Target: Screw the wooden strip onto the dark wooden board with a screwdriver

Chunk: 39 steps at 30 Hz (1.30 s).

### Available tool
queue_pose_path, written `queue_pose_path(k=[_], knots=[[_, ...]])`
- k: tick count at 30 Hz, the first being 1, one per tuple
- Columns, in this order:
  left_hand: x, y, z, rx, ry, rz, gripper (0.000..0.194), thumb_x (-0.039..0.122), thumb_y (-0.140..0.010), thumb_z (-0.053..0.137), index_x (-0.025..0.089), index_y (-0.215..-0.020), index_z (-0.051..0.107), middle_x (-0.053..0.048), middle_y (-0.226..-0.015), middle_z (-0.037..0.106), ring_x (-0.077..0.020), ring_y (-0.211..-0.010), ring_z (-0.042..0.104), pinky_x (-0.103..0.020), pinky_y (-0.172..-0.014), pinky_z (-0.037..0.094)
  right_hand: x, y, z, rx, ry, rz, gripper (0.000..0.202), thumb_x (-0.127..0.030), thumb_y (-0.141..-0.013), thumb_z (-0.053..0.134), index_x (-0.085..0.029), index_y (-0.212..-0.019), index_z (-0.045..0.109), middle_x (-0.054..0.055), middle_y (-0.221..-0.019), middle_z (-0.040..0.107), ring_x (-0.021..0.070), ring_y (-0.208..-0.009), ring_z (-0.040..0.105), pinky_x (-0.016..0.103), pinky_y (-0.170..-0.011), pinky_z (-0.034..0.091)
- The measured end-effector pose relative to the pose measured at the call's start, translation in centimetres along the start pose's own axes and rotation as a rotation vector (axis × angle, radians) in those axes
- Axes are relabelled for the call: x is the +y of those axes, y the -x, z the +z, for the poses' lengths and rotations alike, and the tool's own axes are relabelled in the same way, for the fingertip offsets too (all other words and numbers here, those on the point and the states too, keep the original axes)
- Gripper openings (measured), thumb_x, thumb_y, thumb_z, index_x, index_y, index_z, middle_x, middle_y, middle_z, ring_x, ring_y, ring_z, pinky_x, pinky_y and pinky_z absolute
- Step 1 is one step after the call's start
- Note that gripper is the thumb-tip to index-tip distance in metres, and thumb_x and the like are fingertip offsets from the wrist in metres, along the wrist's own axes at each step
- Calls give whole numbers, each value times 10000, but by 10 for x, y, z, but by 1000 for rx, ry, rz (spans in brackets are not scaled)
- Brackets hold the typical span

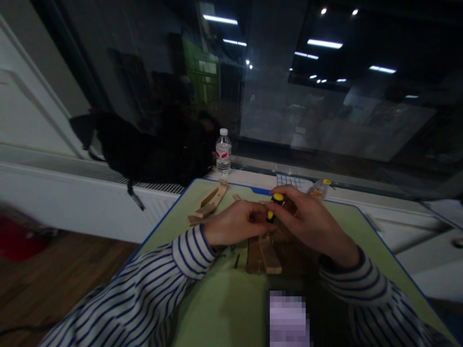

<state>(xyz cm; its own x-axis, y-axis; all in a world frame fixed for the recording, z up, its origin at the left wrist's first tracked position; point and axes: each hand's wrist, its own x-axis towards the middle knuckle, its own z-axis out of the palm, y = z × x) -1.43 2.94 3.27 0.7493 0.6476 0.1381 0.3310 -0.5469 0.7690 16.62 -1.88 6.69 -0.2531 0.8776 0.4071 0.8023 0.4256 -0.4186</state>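
Note:
My right hand (pixel 307 219) is closed, thumb and fingers pinching a short black-and-yellow screwdriver (pixel 278 197). The thumb crosses its handle, and its tip is hidden. Against the lower end of the handle, my left hand (pixel 237 222) has its fingers bent together; what they grip is hidden. Beneath both hands, a wooden strip (pixel 270 258) lies on a brown board (pixel 253 255). Beyond my left wrist sit several joined wooden pieces (pixel 213 200). A small dark screw-like piece (pixel 237 261) lies near the board's left edge.
The green table (pixel 224 308) has a blue rim. A phone-like device with a blurred screen (pixel 289 318) is at the near edge. On the sill behind stand a water bottle (pixel 223 153) and a small clear bag (pixel 318 189). A black bag (pixel 144 149) rests at the left.

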Motion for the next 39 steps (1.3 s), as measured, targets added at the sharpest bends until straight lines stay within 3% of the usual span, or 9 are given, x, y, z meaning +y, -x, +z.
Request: queue_pose_path(k=[6, 13, 23, 28, 30, 33, 39], knots=[[-1, 0, 0, 12, -4, -28, 318, 436, -844, 566, 144, -926, 658, 5, -711, 610, -119, -640, 531, -231, -597, 392, -1, 2, -2, -16, -7, 18, 289, -392, -882, 533, -233, -1122, 556, -13, -738, 655, 142, -636, 601, 262, -569, 429], [-3, -1, 1, 17, -18, 16, 251, 370, -863, 535, 162, -900, 670, 13, -704, 613, -118, -654, 534, -234, -616, 389, -2, 3, -5, 6, -60, -31, 361, -295, -873, 528, -240, -1229, 541, 15, -1012, 694, 136, -771, 640, 270, -661, 478], [-1, 1, -8, -83, -104, -1, 216, 300, -835, 493, 170, -899, 653, 6, -783, 646, -135, -719, 578, -234, -632, 394, -3, 3, -4, -7, -34, -19, 258, -326, -884, 526, -242, -1123, 576, -10, -901, 688, 130, -734, 624, 265, -645, 458], [-9, 4, -19, -54, -376, -198, 244, 367, -831, 485, 186, -895, 636, -31, -811, 668, -172, -729, 613, -251, -605, 398, -2, 3, -5, 2, -46, -31, 243, -337, -885, 533, -236, -1102, 577, -14, -843, 677, 116, -671, 614, 253, -616, 448], [-11, 5, -18, -89, -493, -270, 285, 415, -834, 481, 197, -934, 636, -48, -820, 674, -195, -729, 622, -266, -596, 395, -1, 3, -5, 4, -42, -41, 240, -340, -886, 534, -232, -1095, 579, -9, -841, 676, 115, -662, 611, 254, -615, 448], [-9, 5, -12, -150, -515, -257, 296, 404, -856, 454, 204, -1001, 616, -59, -879, 683, -204, -754, 632, -275, -613, 402, -1, 2, -7, 2, -21, -38, 245, -342, -888, 533, -231, -1102, 577, -10, -802, 669, 114, -627, 595, 254, -594, 438], [-12, 2, -6, -126, -467, -233, 275, 370, -889, 403, 193, -1021, 567, -53, -861, 673, -184, -726, 629, -270, -619, 406, -1, 3, -7, -13, -11, -39, 252, -359, -884, 541, -237, -1102, 570, -11, -772, 665, 121, -606, 591, 255, -577, 428]])
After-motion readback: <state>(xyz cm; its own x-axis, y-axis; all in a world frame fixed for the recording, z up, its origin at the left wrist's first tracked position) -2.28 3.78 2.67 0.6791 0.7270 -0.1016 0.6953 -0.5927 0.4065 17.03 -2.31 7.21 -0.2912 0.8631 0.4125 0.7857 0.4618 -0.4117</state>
